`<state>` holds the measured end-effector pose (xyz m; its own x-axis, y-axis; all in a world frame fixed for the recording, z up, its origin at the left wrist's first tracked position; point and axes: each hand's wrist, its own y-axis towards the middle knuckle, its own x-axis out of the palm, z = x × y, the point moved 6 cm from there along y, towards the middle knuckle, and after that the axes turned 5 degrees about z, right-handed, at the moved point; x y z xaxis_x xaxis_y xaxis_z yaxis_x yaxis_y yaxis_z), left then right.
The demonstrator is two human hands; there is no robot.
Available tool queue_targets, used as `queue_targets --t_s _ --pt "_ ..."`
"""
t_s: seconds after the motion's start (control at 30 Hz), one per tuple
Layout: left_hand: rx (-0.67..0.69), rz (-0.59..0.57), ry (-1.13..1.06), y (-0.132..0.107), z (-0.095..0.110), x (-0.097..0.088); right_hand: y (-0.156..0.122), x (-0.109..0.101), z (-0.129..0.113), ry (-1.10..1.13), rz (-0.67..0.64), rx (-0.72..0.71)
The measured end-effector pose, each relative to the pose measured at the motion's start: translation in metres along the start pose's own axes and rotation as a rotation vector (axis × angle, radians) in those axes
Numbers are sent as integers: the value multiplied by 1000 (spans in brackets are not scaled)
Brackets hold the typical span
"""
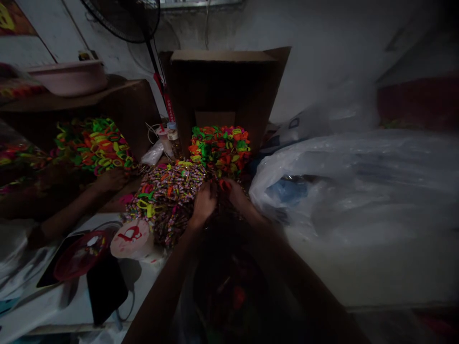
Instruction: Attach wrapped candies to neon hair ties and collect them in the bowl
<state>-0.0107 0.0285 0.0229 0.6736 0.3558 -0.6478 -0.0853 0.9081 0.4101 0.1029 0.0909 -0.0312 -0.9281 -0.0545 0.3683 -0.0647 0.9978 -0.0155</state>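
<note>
The left hand point(204, 203) and right hand point(234, 193) sit close together at the middle of the frame, fingers curled down and nearly touching. A small red ring point(224, 185) shows between their fingertips, but it is too dark to tell whether either hand is clamped on it.

Just left of the left hand, touching it, spreads a heap of wrapped sweets point(168, 191). Directly above both hands lies a pile of neon plastic rings point(218, 148), set against an open cardboard box point(222, 86). A clear plastic bag point(358, 177) fills the right of the frame.

At left, another person's hand point(112, 180) rests below a second ring pile point(95, 145).
</note>
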Motion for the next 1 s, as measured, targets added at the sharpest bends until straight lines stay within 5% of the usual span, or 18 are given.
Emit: queue_targets --t_s 0.6,1.0 --pt "153 -79 67 -4 3 6 -19 -4 -28 -350 128 -261" --pt "53 -93 42 -4 1 6 -21 -3 -31 -405 106 -285"
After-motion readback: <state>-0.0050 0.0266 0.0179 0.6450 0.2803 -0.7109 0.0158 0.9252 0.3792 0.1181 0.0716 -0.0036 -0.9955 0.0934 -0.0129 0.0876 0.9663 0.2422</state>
